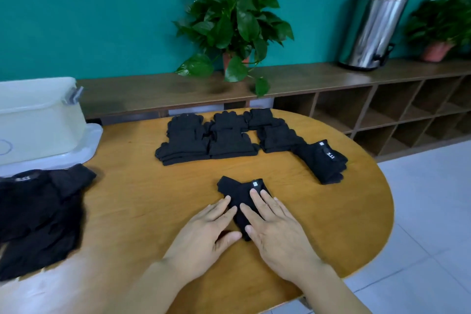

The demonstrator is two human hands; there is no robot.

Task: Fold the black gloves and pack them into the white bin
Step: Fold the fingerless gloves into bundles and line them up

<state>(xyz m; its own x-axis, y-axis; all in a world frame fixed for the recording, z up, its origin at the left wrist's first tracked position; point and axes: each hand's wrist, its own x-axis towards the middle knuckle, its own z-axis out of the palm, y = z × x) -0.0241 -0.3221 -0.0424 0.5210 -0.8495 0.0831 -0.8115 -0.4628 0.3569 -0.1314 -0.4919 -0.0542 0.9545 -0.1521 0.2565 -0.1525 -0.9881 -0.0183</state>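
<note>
A black glove (238,190) with a small white tag lies on the round wooden table (142,201) in front of me. My left hand (207,233) rests flat on its left side and my right hand (276,228) presses flat on its right side, fingers straight. Several stacks of folded black gloves (224,136) lie farther back, and one folded pair (321,160) sits to their right. A loose heap of black gloves (38,214) lies at the left edge. The white bin (38,120) stands at the far left on its lid.
A wooden shelf unit (382,109) runs along the teal wall behind the table, with a potted plant (232,25), a steel dispenser (372,28) and a second plant (441,25) on it. White floor tiles lie to the right.
</note>
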